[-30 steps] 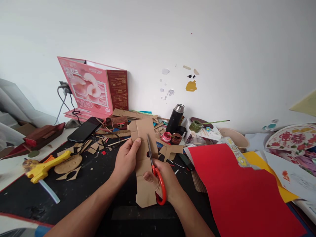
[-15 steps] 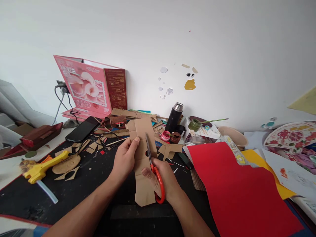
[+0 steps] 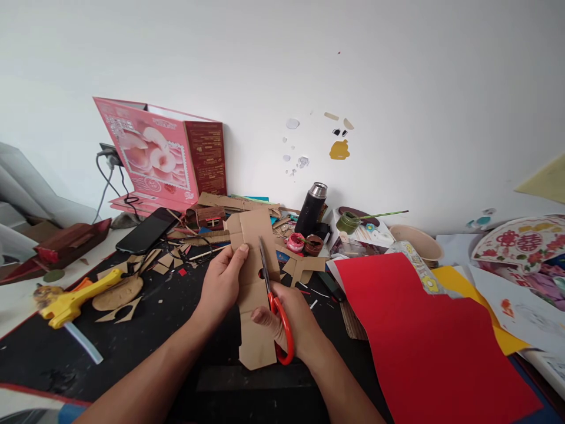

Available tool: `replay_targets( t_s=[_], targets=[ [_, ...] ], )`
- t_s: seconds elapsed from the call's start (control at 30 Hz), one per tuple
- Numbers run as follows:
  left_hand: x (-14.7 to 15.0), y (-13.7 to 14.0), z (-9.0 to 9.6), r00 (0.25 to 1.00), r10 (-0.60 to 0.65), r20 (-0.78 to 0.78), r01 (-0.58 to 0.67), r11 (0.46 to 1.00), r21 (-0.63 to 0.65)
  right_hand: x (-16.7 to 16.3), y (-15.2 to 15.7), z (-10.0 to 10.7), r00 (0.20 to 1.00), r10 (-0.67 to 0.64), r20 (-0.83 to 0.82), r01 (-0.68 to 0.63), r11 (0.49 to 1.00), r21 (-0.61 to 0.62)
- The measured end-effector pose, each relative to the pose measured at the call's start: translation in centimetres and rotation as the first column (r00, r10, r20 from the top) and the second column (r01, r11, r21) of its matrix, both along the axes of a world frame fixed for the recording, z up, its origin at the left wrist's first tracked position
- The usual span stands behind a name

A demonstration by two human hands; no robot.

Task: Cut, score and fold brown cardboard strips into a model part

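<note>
A long strip of brown cardboard (image 3: 257, 347) with crease lines and notched ends is held up in front of me over the black table mat. My left hand (image 3: 222, 277) pinches its left edge, thumb on top. In my right hand (image 3: 289, 318) is a pair of scissors (image 3: 285, 330) with red handles, its thumb and fingers around the loops. The dark blades point away from me and lie over the upper right part of the cardboard. A small dark hole shows in the cardboard beside the blades. Some of the right fingers are hidden behind the cardboard and handles.
Left lie a yellow glue gun (image 3: 79, 298), a black phone (image 3: 149, 229) and cardboard scraps (image 3: 165, 263). A black thermos (image 3: 311, 207), paint jars (image 3: 295, 242) and a pink box (image 3: 154, 153) stand behind. Red paper (image 3: 424, 330) covers the right side.
Almost nothing differs. The view has shifted very slightly, and both hands keep their hold on the cardboard and the scissors.
</note>
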State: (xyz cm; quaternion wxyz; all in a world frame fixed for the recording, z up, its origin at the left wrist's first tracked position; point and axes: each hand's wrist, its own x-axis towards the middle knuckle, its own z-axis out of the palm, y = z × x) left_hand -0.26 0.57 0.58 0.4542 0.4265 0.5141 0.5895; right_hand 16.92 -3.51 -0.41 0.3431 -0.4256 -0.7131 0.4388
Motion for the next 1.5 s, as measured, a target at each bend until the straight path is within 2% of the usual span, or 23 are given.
replay_targets(
  t_s=[0.17,0.37,0.57,0.7,0.9,1.1,1.5],
  targets=[
    [0.0,-0.2,0.2,1.0,0.017,-0.013,-0.016,1.0,0.024,0.0,-0.1,0.2,0.999,-0.013,0.052,0.013,1.0,0.006],
    [0.2,-0.1,0.5,1.0,0.02,0.005,-0.02,1.0,0.01,0.0,-0.3,0.7,0.999,0.045,-0.009,-0.045,0.999,0.019],
    [0.2,-0.4,0.8,0.995,0.039,-0.089,-0.032,0.996,0.082,-0.4,-0.4,0.3,0.997,-0.066,0.026,0.065,0.997,0.036],
    [0.1,-0.6,1.0,0.987,0.052,-0.151,-0.038,0.994,0.098,-0.5,-0.5,0.3,0.994,-0.096,0.061,0.094,0.995,0.034],
    [0.2,-0.4,1.3,0.996,-0.088,-0.03,0.088,0.996,0.021,-0.7,-0.7,0.9,0.992,-0.123,0.036,0.122,0.992,0.026],
    [0.2,-0.8,1.3,0.993,-0.044,-0.11,0.052,0.996,0.07,-0.8,-0.8,1.4,0.989,-0.148,0.016,0.148,0.989,0.028],
    [0.5,-1.3,1.6,0.991,-0.052,-0.127,0.062,0.995,0.079,-0.9,-0.9,1.0,0.981,-0.193,0.024,0.19,0.979,0.075]
  ],
)
